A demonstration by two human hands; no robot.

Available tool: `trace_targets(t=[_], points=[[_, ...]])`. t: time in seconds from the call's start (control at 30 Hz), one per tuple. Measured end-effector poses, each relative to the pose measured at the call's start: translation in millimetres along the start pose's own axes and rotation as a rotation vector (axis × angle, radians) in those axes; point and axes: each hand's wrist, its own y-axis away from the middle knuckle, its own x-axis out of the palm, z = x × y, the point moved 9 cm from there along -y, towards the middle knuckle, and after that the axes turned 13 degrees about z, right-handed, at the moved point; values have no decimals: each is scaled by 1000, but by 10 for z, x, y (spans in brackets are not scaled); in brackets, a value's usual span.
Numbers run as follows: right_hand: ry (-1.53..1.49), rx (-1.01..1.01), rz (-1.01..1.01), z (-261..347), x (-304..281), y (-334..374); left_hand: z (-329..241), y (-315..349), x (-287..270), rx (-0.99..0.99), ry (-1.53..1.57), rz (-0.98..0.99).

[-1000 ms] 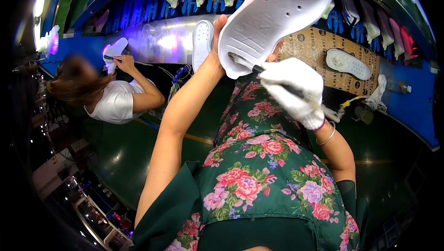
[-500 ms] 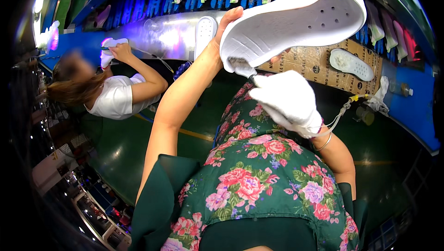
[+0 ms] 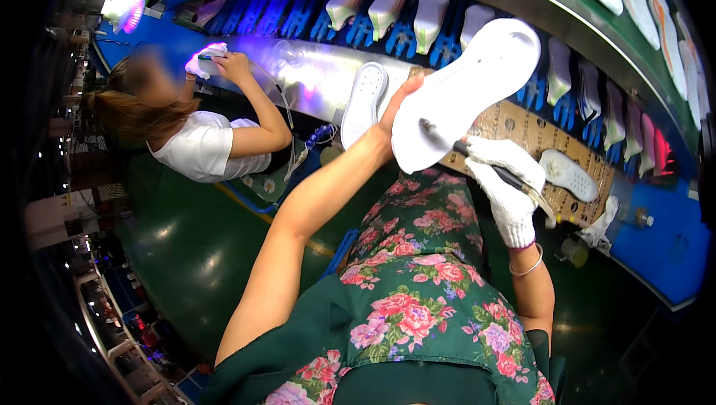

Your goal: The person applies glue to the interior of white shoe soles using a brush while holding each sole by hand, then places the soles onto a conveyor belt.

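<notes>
Open air around the raised work; the blue surface point(image 3: 656, 248) edge sat well beyond it, to the right. White moulded shoe sole point(image 3: 466, 95), smooth and elongated, was held above the lap. Bare left hand point(image 3: 399, 103) was closed on the sole's lower edge. White knit-gloved right hand point(image 3: 503, 181) was wrapped around a thin dark brush point(image 3: 477, 162), tip touching the sole near the left grip.

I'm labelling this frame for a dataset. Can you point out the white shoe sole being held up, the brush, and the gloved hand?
white shoe sole point(image 3: 477, 84), head view, on the middle of its flat underside.
brush point(image 3: 440, 136), head view, on its dark shaft near the tip.
gloved right hand point(image 3: 507, 189), head view, on the glove's back.
</notes>
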Motion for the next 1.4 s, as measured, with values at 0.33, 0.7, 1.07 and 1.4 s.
trace_targets(t=[0.33,0.7,1.07,1.4], points=[[262,-226,4,326,5,-306,-62,525,68,211,-36,77],[-441,142,-337,-465,-342,157,-1973,-123,1052,326,-219,816],[-320,376,-272,-963,175,270,-2811,-504,314,733,-754,-365],[-293,420,-253,-1056,362,223,-3663,-755,342,545,-2108,-821]])
